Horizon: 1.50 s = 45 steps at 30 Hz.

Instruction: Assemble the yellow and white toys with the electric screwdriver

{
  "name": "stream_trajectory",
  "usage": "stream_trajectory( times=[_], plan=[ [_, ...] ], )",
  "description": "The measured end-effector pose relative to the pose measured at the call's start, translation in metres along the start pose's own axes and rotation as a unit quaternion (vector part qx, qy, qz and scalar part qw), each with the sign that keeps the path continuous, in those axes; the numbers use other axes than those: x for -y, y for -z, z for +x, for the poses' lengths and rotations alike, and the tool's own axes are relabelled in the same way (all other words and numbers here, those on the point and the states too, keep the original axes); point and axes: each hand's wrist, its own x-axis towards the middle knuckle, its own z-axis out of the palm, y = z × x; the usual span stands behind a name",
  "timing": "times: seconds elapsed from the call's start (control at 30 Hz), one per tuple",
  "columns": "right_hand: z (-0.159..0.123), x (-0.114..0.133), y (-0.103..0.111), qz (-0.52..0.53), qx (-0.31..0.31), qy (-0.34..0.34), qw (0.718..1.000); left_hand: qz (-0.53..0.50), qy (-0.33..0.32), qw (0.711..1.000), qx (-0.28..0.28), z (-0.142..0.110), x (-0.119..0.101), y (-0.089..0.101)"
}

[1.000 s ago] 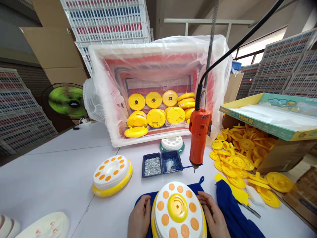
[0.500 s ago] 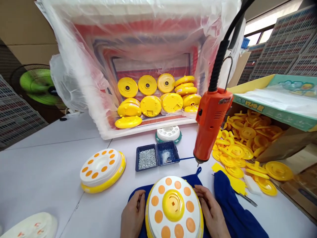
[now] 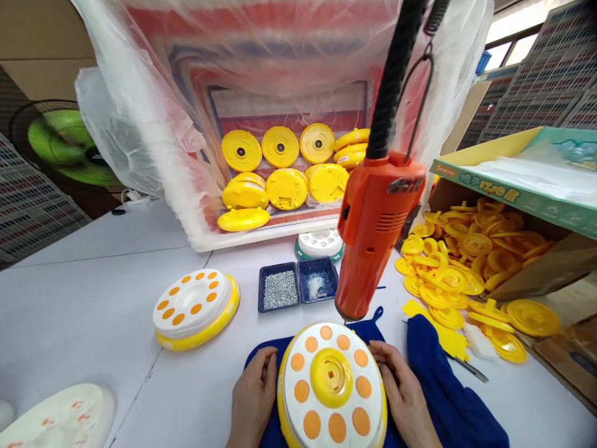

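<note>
- Dotted disc (image 3: 332, 412): white and yellow, orange spots, lying flat with its yellow hub (image 3: 331, 378) uppermost; served as landmark for the places below.
- Left hand (image 3: 254, 395): at the disc's left rim, back of hand upward, fingers curled with the thumb lying close; whether they clamped the rim could not be told.
- Right hand (image 3: 403, 392): at the disc's right rim, fingers bent inward over its edge, thumb beneath them; firmness of hold could not be told.
- Blue cloth (image 3: 275, 429): under the disc, showing past its left and far edges.
- Orange power driver (image 3: 368, 236): hung nose-down just beyond the disc, standing between it and the lined crate (image 3: 219, 241), and hiding part of the crate's contents.
- Twin tray (image 3: 298, 280): beyond the disc, slightly left; small silvery pieces in its left compartment.
- Yellow rounds (image 3: 280, 147): several, in the crate, farther beyond the disc.
- Second dotted disc (image 3: 189, 305): left of the first, well apart.
- Folded blue fabric (image 3: 448, 392): right of the disc, past the right hand.
- Yellow parts (image 3: 473, 244): heaped farther right of the disc, spilling from a carton (image 3: 527, 264).
</note>
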Motion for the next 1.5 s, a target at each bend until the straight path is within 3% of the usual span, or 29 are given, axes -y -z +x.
stream_trajectory(
  times=[0.47, 1.5],
  plan=[
    [-0.0008, 0.0036, 0.0015, -0.026, 0.002, 0.006, 1.0, 0.002, -0.014, 1.0, -0.005, -0.0007, -0.0024, 0.0003],
    [0.0039, 0.0091, -0.0017, 0.035, -0.018, 0.011, 0.999, 0.021, -0.004, 1.0, -0.02, 0.0041, -0.0043, 0.0036]
  ],
)
